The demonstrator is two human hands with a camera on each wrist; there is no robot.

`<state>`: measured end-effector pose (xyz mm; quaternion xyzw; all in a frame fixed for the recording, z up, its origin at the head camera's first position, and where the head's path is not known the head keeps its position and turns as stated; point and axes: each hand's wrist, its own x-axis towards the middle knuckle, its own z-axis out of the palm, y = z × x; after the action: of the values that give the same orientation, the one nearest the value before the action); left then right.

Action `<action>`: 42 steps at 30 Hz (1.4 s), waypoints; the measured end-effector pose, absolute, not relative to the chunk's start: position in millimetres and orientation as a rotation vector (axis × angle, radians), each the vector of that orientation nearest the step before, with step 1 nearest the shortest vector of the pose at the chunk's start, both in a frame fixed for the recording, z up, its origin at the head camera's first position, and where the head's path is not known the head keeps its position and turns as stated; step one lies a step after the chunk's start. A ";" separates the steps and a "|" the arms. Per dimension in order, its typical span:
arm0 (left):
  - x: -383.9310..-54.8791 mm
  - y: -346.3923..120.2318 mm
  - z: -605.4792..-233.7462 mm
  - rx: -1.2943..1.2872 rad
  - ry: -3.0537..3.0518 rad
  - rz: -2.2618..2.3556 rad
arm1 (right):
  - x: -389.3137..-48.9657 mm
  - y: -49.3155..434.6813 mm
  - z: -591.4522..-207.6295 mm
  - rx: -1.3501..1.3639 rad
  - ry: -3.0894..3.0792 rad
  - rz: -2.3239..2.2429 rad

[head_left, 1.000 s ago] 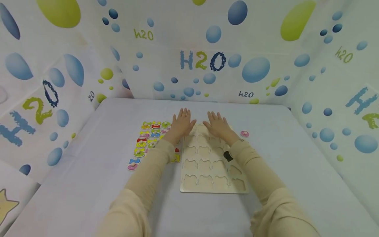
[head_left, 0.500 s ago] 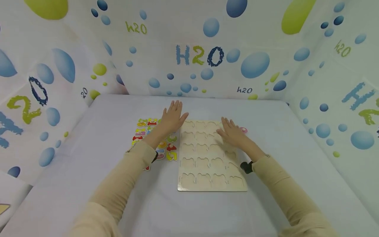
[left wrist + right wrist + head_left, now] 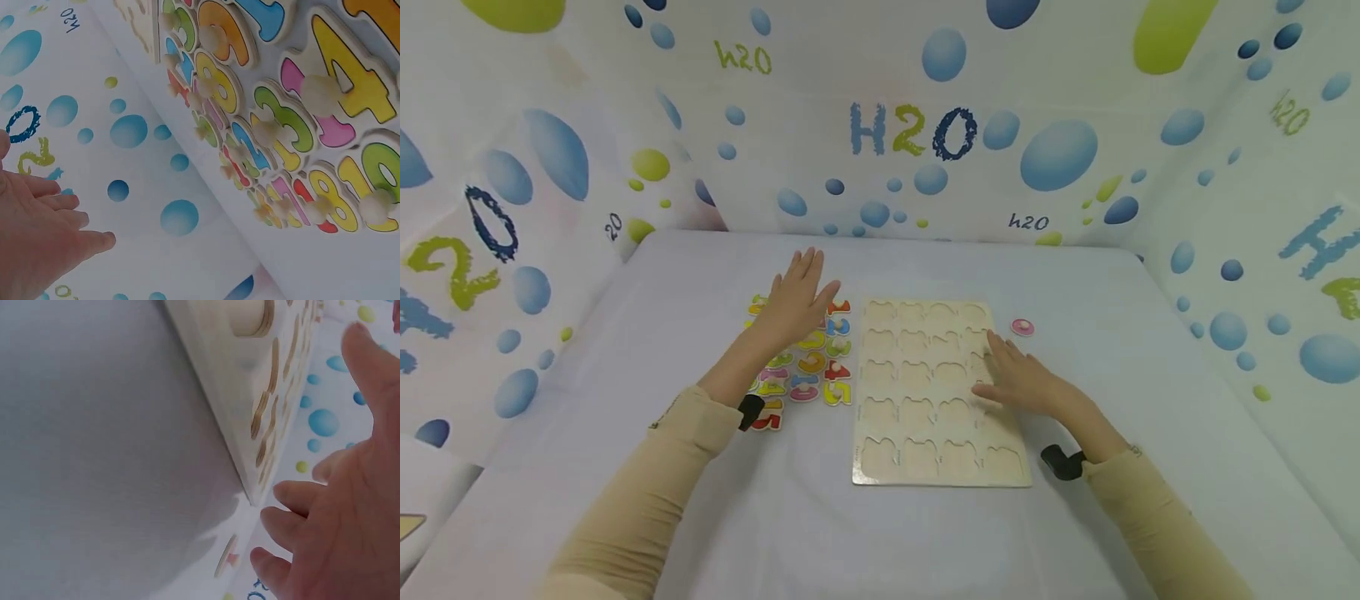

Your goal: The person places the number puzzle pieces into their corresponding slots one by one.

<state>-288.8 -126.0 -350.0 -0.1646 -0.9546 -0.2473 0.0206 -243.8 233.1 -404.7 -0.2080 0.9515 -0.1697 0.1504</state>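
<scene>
My left hand point(image 3: 790, 308) hovers with straight fingers over a cluster of colourful wooden number puzzle pieces point(image 3: 811, 362), holding nothing. In the left wrist view the pieces point(image 3: 215, 81) show round wooden knobs, and the left hand point(image 3: 47, 237) is apart from them. Spread fingers and an empty palm mark my right hand point(image 3: 1026, 379), which overlaps the right side of the wooden puzzle board point(image 3: 913, 433). The board has rows of shallow recesses with no pieces in them. In the right wrist view the right hand point(image 3: 350, 506) is near the board's edge point(image 3: 215, 403).
A single pink oval piece point(image 3: 1022, 327) lies to the right of the board, near its far corner. White cloth covers the table point(image 3: 925, 542). Walls point(image 3: 760, 192) printed with bubbles and lettering stand behind and at both sides.
Both hands started close together over the board's far end. The left has moved left over the pieces; the right has moved right and nearer to me. The head view has shifted slightly.
</scene>
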 end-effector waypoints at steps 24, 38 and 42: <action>-228.5 -192.3 -363.3 -0.332 -3.048 -0.923 | -210.0 264.1 -419.8 -0.817 2.622 -0.549; -199.9 -220.4 -388.4 -0.325 -3.173 -0.915 | -207.1 263.9 -422.6 -0.798 2.623 -0.657; -193.9 -222.3 -393.1 -0.369 -3.188 -0.968 | -206.8 266.1 -424.5 -0.788 2.618 -0.659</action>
<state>-193.9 -222.3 -393.1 -0.1094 -0.9458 -0.2871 -0.1051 -206.8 266.1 -424.5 -0.2766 0.9183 -0.2310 0.1639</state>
